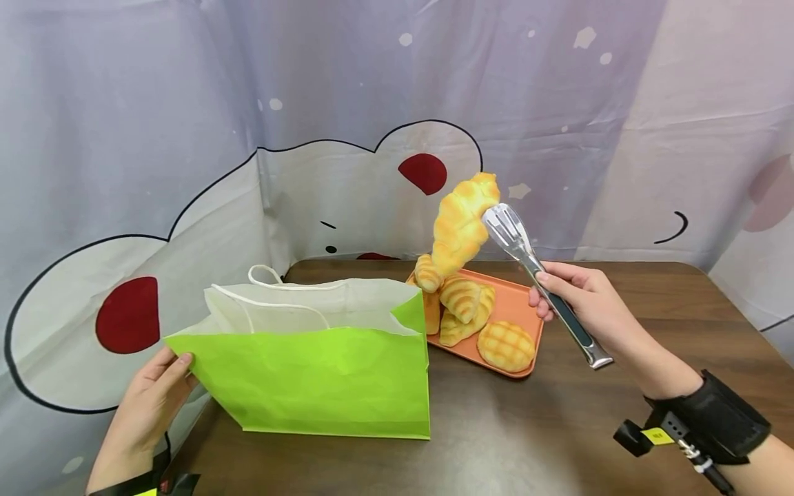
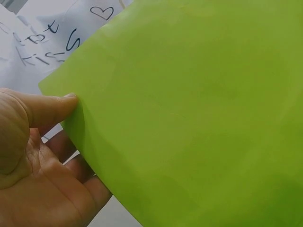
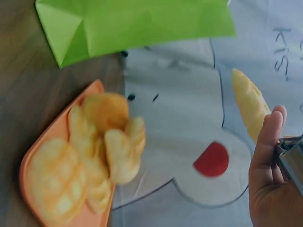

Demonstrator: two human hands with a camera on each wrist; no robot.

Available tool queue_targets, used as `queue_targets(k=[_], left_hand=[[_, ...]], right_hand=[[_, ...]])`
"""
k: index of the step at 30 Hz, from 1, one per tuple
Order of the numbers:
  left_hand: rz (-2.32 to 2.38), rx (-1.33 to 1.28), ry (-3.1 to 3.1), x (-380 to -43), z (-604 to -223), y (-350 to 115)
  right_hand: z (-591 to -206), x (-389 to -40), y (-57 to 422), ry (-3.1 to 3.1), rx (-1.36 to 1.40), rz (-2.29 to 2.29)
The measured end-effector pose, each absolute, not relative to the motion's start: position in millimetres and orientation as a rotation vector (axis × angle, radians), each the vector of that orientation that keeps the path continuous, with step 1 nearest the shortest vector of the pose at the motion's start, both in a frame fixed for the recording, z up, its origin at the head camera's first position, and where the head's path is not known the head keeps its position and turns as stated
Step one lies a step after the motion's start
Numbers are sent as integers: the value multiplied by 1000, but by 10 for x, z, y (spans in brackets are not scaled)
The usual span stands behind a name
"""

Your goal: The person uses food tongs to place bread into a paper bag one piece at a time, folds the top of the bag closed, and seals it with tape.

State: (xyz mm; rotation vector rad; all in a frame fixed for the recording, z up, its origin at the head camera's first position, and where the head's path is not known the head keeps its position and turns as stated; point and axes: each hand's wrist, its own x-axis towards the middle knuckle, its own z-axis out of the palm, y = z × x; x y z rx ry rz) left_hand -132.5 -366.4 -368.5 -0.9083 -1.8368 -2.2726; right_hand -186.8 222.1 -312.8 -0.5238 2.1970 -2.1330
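My left hand (image 1: 158, 386) pinches the left top edge of a green paper bag (image 1: 322, 379), thumb on the front face. The bag stands on the table with its mouth open and its white handles up. In my right hand (image 1: 579, 296) are metal tongs (image 1: 511, 231) with dark grips, pointing up and left. A long twisted bread (image 1: 462, 224) is held at the tongs' tips, raised above an orange tray (image 1: 524, 296). The right wrist view shows the tip of this bread (image 3: 248, 101) beyond the fingers.
On the tray lie a round grid-patterned bun (image 1: 506, 346), a croissant (image 1: 461, 297) and other breads, partly hidden by the bag. The brown table (image 1: 515, 427) meets a printed curtain (image 1: 347, 200) at its back edge.
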Motion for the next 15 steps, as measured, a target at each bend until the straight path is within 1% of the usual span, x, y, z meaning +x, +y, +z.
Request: queue_targets(k=[7, 15], left_hand=[[-2260, -910, -1816, -1337, -3703, -3677], [-2255, -879, -1828, -1331, -3729, -3657]], right_hand=[[-2961, -1761, 1919, 2192, -664, -2146], [-2927, -1689, 1638, 2252, -866, -2027]])
